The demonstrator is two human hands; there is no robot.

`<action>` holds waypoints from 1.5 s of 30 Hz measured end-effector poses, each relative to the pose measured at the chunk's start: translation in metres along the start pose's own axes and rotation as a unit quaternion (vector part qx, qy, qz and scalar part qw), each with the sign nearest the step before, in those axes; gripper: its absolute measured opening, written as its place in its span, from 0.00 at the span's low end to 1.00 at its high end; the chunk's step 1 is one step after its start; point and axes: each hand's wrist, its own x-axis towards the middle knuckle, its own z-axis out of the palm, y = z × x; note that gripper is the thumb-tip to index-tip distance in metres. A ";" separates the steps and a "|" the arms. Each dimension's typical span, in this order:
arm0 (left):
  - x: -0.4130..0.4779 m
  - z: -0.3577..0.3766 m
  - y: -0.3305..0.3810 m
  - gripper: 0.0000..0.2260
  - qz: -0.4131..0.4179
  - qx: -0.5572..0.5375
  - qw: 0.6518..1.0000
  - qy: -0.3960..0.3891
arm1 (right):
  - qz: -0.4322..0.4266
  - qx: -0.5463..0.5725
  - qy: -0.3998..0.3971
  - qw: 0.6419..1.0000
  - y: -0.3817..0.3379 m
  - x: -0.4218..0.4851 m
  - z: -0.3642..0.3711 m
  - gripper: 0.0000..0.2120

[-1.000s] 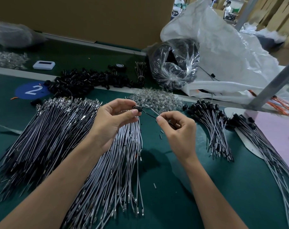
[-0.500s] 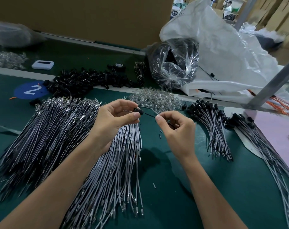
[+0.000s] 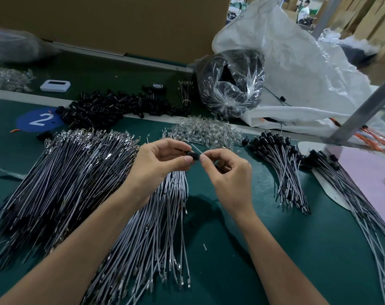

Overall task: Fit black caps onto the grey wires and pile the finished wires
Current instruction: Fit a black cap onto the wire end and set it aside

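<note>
Closer now: left hand (image 3: 156, 166) pinches black cap (image 3: 194, 156) (cylindrical), right hand (image 3: 230, 175) pinches grey wire (image 3: 197, 149).

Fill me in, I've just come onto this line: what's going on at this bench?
A person is capping wires by hand. The left hand pinches a black cap, and the right hand pinches a grey wire right beside it, the two meeting above the green bench. Heaps of uncapped grey wires lie on the left and under the hands; capped wires are piled to the right. A heap of loose black caps sits at the far edge.
</note>
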 end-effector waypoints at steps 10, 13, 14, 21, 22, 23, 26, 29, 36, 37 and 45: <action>0.002 -0.007 0.004 0.10 -0.029 -0.089 0.990 0.107 | -0.035 -0.067 0.084 0.994 -0.003 0.006 -0.018 0.05; 0.002 -0.007 0.005 0.09 -0.030 -0.100 0.987 0.124 | -0.057 -0.094 0.068 0.992 -0.004 0.004 -0.018 0.03; 0.002 -0.006 0.005 0.10 -0.030 -0.100 0.987 0.125 | -0.065 -0.110 0.061 0.990 -0.004 0.003 -0.017 0.03; 0.003 -0.005 0.005 0.11 -0.025 -0.081 0.990 0.110 | -0.089 -0.172 0.035 0.981 -0.001 0.002 -0.013 0.02; 0.003 -0.005 0.005 0.11 -0.023 -0.079 0.991 0.108 | -0.090 -0.172 0.031 0.980 -0.001 0.002 -0.013 0.02; 0.003 -0.005 0.005 0.11 -0.022 -0.078 0.991 0.107 | -0.090 -0.172 0.027 0.981 -0.001 0.002 -0.013 0.02; 0.003 -0.005 0.004 0.11 -0.020 -0.074 0.992 0.104 | -0.096 -0.174 0.023 0.980 0.000 0.002 -0.013 0.02; 0.003 -0.006 0.003 0.11 -0.018 -0.069 0.992 0.102 | -0.101 -0.175 0.022 0.979 0.000 0.003 -0.014 0.03; 0.003 -0.005 0.001 0.10 -0.032 -0.032 0.997 0.058 | -0.101 -0.171 0.033 0.980 0.000 0.004 -0.014 0.03; 0.003 -0.004 0.001 0.10 -0.035 -0.029 0.998 0.053 | -0.095 -0.163 0.037 0.981 0.000 0.004 -0.014 0.03; 0.001 -0.001 -0.001 0.09 -0.036 -0.034 0.998 0.046 | -0.076 -0.138 0.029 0.987 0.000 0.004 -0.012 0.03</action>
